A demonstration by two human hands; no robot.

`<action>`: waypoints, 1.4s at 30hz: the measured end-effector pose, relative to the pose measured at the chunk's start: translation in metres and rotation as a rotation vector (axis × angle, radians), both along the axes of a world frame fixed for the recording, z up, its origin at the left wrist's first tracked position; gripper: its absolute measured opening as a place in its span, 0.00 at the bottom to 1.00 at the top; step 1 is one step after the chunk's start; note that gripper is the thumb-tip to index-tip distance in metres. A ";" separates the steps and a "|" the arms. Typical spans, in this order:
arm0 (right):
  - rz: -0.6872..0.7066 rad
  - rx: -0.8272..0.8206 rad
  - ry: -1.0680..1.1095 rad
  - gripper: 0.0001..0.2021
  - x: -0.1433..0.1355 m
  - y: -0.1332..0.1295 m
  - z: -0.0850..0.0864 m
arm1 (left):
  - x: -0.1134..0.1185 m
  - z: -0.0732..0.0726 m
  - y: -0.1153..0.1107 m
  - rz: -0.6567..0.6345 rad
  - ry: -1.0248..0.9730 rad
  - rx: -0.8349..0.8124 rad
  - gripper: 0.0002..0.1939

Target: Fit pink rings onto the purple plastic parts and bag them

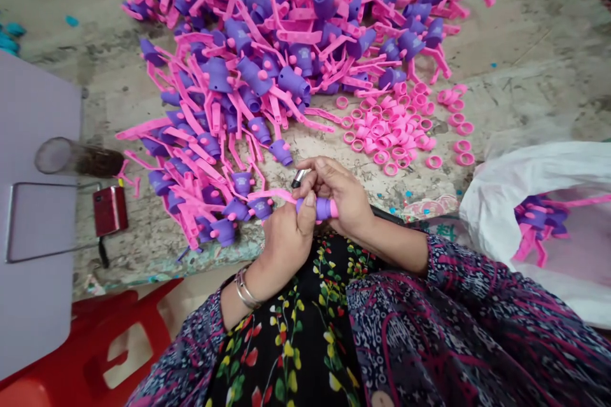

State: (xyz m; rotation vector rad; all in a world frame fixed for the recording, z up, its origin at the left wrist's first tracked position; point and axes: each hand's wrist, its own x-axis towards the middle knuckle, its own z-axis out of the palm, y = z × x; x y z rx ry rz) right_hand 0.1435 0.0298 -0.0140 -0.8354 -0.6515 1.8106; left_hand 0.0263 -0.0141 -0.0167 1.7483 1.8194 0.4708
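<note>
My left hand (pixel 289 235) is closed round a purple plastic part (pixel 312 207) with a long pink arm (pixel 274 193), its thumb pressed along the purple body. A pink ring (pixel 333 208) sits at that part's right end, against my right hand (pixel 346 194). My right fingers are curled in, and a small black-and-silver tool (pixel 300 178) sticks out between them. Most of this tool is hidden by the hand. Just left of my hands begins a big heap of similar purple-and-pink pieces (pixel 252 76). Loose pink rings (pixel 391 124) lie beyond my right hand.
On the right stands a white bag (pixel 491 172) with a few purple-and-pink pieces (pixel 541 219) inside. At the left are a glass jar (pixel 60 156) with dark contents, a small red device (pixel 111 211) and a pale panel (pixel 38 114). A red stool (pixel 95 346) is below.
</note>
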 end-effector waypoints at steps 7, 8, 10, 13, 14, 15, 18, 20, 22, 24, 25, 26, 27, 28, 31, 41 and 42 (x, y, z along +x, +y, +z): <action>0.097 -0.032 0.010 0.11 0.004 0.004 -0.002 | -0.003 -0.002 -0.001 -0.044 0.082 0.104 0.32; 0.097 -0.038 0.005 0.11 0.004 0.004 -0.003 | -0.002 -0.003 -0.001 -0.037 0.056 0.094 0.32; 0.083 -0.058 -0.005 0.09 0.001 0.005 -0.001 | 0.001 -0.006 0.000 -0.012 -0.066 0.056 0.30; 0.045 -0.055 0.001 0.12 -0.001 0.008 0.007 | 0.003 -0.010 0.001 0.048 -0.386 -0.022 0.29; 0.045 -0.054 0.008 0.16 0.000 0.010 0.010 | 0.004 -0.012 0.001 0.068 -0.486 -0.052 0.30; 0.052 -0.060 0.014 0.21 0.002 0.012 0.013 | 0.004 -0.013 0.000 0.091 -0.563 -0.083 0.30; 0.070 -0.121 0.035 0.29 0.010 0.015 0.018 | 0.003 -0.018 -0.001 0.160 -0.672 -0.149 0.31; 0.060 -0.162 0.051 0.30 0.015 0.016 0.017 | 0.002 -0.021 -0.002 0.207 -0.700 -0.176 0.31; 0.047 -0.197 0.064 0.30 0.017 0.015 0.014 | 0.002 -0.023 -0.002 0.239 -0.721 -0.204 0.31; 0.033 -0.229 0.073 0.29 0.017 0.013 0.011 | 0.002 -0.023 -0.002 0.258 -0.735 -0.223 0.31; 0.028 -0.243 0.080 0.29 0.016 0.012 0.011 | 0.002 -0.023 -0.002 0.263 -0.739 -0.228 0.30; 0.023 -0.254 0.086 0.29 0.016 0.011 0.010 | 0.002 -0.023 -0.002 0.267 -0.741 -0.229 0.30; 0.019 -0.262 0.092 0.29 0.015 0.011 0.009 | 0.002 -0.023 -0.002 0.269 -0.743 -0.227 0.30; 0.017 -0.268 0.097 0.29 0.014 0.011 0.009 | 0.001 -0.023 -0.002 0.273 -0.743 -0.223 0.29; 0.011 -0.275 0.103 0.29 0.013 0.009 0.009 | 0.000 -0.022 -0.002 0.274 -0.740 -0.216 0.30; -0.018 -0.203 0.052 0.26 0.011 0.004 0.003 | 0.000 -0.018 -0.001 0.215 -0.717 -0.182 0.30; -0.033 -0.183 0.017 0.25 0.011 0.003 0.002 | 0.001 -0.017 -0.001 0.213 -0.717 -0.172 0.29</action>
